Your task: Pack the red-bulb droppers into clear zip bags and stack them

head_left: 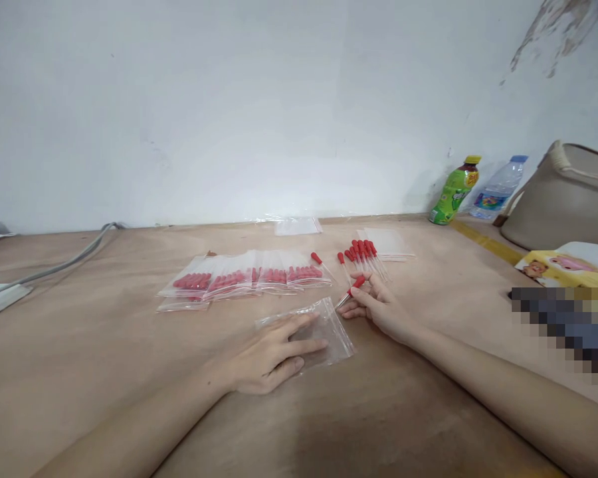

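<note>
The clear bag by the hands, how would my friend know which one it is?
On the brown table, find the left hand, spread out. The clear bag lies partly under it. Unlike the bags beyond it, some with red bulbs inside, it alone has a hand over it.

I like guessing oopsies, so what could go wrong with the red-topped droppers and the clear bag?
The right hand holds at least one red-topped dropper; its thin end could snag on the clear bag. The bag looks thin and flat, so it might slide if the left hand lifts. The right hand might also bump the loose droppers behind it.
</note>
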The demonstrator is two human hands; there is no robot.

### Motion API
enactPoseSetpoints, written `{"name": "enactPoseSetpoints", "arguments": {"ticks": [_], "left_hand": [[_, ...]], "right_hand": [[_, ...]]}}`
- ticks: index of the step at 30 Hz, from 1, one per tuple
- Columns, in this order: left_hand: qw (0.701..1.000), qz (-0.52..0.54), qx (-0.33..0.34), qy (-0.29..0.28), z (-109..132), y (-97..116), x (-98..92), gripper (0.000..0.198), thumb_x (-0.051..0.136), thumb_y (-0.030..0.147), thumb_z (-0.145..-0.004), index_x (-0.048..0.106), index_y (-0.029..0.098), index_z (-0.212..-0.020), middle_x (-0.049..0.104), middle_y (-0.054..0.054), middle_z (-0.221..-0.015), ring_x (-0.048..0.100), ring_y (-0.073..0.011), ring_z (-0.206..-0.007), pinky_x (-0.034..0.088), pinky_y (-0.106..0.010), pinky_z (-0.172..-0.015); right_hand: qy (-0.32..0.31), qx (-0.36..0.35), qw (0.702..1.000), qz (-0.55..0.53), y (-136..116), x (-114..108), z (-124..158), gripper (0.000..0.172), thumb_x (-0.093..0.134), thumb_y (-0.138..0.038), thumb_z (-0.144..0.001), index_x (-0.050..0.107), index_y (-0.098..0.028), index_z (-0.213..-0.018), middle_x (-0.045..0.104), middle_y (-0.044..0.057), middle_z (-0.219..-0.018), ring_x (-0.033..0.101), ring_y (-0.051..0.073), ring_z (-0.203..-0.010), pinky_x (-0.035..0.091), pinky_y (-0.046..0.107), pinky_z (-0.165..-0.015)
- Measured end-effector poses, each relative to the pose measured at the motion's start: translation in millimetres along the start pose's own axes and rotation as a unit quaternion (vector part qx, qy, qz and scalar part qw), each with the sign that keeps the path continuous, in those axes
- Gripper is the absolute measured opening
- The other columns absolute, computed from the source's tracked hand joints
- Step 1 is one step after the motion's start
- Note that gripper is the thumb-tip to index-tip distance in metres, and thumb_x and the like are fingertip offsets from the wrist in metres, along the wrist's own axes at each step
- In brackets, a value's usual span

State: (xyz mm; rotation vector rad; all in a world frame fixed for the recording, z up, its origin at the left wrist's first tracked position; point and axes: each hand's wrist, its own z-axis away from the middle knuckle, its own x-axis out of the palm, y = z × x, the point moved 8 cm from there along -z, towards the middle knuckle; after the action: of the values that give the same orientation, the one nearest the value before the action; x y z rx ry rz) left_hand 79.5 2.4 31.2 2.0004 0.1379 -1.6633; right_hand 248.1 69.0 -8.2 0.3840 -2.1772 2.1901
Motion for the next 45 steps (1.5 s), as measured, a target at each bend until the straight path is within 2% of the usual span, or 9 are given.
{"name": "enactPoseSetpoints", "arguments": {"ticks": [4, 8, 14, 20, 24, 29, 36, 40, 45], "left_hand": [[1.0, -0.01, 0.002, -0.011, 1, -1, 4.5, 0.044, 0.045, 0.03, -0.089, 0.038, 0.033, -0.133, 0.015, -0.004, -0.148, 0.024, -0.0279, -0.132, 0.031, -0.045, -0.104], [1.0, -0.022, 0.001, -0.022, 0, -2, 6.4, 0.046, 0.045, 0.032, -0.089, 0.036, 0.034, -0.134, 0.013, -0.004, -0.149, 0.024, -0.0301, -0.132, 0.03, -0.047, -0.103], [0.999, -0.035, 0.021, -0.035, -2, 0, 8.0, 0.046, 0.045, 0.032, -0.089, 0.035, 0.033, -0.134, 0.013, -0.005, -0.148, 0.021, -0.0286, -0.133, 0.027, -0.046, -0.105], [0.999, -0.026, 0.042, -0.014, -4, 0, 8.7, 0.049, 0.047, 0.032, -0.088, 0.032, 0.035, -0.135, 0.011, -0.004, -0.149, 0.026, -0.0285, -0.131, 0.031, -0.045, -0.103], [0.999, -0.017, 0.006, 0.047, -2, -9, 0.0, 0.055, 0.051, 0.038, -0.086, 0.032, 0.03, -0.136, 0.029, -0.007, -0.143, 0.035, -0.0279, -0.126, 0.034, -0.044, -0.101], [0.994, 0.023, -0.022, 0.107, 5, -20, -5.7, 0.042, 0.052, 0.035, -0.084, 0.048, 0.022, -0.124, 0.052, -0.008, -0.126, 0.05, -0.0238, -0.114, 0.042, -0.039, -0.095], [0.993, 0.05, -0.048, 0.095, 6, -22, -7.2, 0.043, 0.051, 0.031, -0.086, 0.045, 0.023, -0.128, 0.055, -0.006, -0.123, 0.052, -0.0219, -0.112, 0.042, -0.038, -0.094], [0.994, 0.069, -0.031, 0.074, 5, -20, -6.8, 0.043, 0.047, 0.025, -0.088, 0.042, 0.025, -0.13, 0.053, -0.005, -0.127, 0.05, -0.0207, -0.114, 0.039, -0.038, -0.098], [0.993, 0.071, -0.036, 0.082, 4, -22, -5.1, 0.045, 0.049, 0.027, -0.087, 0.04, 0.025, -0.132, 0.053, -0.005, -0.127, 0.05, -0.021, -0.114, 0.04, -0.038, -0.097]], "right_hand": [[-0.106, 0.045, 0.99, 0.075, 4, -1, 3, 0.034, 0.069, -0.039, -0.067, 0.052, -0.018, -0.086, 0.063, 0.001, -0.081, 0.063, 0.012, -0.074, 0.05, 0.03, -0.075], [-0.218, 0.025, 0.959, 0.18, 1, 6, 8, 0.025, 0.069, -0.034, -0.067, 0.06, -0.015, -0.082, 0.064, 0.002, -0.084, 0.059, 0.011, -0.075, 0.047, 0.026, -0.07], [-0.247, -0.102, 0.922, 0.281, -22, 29, 17, 0.017, 0.067, -0.031, -0.07, 0.066, -0.016, -0.078, 0.062, 0.004, -0.086, 0.054, 0.011, -0.07, 0.042, 0.023, -0.059], [-0.31, -0.03, 0.932, 0.186, -2, 42, 21, 0.023, 0.068, -0.035, -0.07, 0.063, -0.014, -0.078, 0.061, 0.002, -0.074, 0.05, 0.008, -0.059, 0.039, 0.021, -0.053], [-0.291, -0.022, 0.931, 0.218, 3, 34, 14, 0.028, 0.069, -0.038, -0.068, 0.066, -0.014, -0.081, 0.057, -0.001, -0.068, 0.045, 0.006, -0.054, 0.036, 0.019, -0.05], [-0.238, -0.087, 0.924, 0.285, -8, 25, 9, 0.027, 0.067, -0.041, -0.069, 0.07, -0.016, -0.079, 0.053, 0.0, -0.073, 0.041, 0.006, -0.055, 0.032, 0.02, -0.048], [-0.164, -0.093, 0.923, 0.336, -8, 22, 6, 0.028, 0.063, -0.041, -0.072, 0.069, -0.014, -0.077, 0.052, 0.0, -0.064, 0.039, 0.007, -0.052, 0.029, 0.02, -0.046], [-0.147, -0.031, 0.951, 0.269, -1, 19, 5, 0.029, 0.07, -0.041, -0.064, 0.061, -0.014, -0.07, 0.045, -0.006, -0.05, 0.035, 0.005, -0.046, 0.027, 0.019, -0.043], [-0.105, -0.005, 0.977, 0.183, 6, 18, 8, 0.037, 0.077, -0.041, -0.052, 0.051, -0.016, -0.063, 0.046, -0.007, -0.05, 0.037, 0.004, -0.045, 0.028, 0.018, -0.043]]}}
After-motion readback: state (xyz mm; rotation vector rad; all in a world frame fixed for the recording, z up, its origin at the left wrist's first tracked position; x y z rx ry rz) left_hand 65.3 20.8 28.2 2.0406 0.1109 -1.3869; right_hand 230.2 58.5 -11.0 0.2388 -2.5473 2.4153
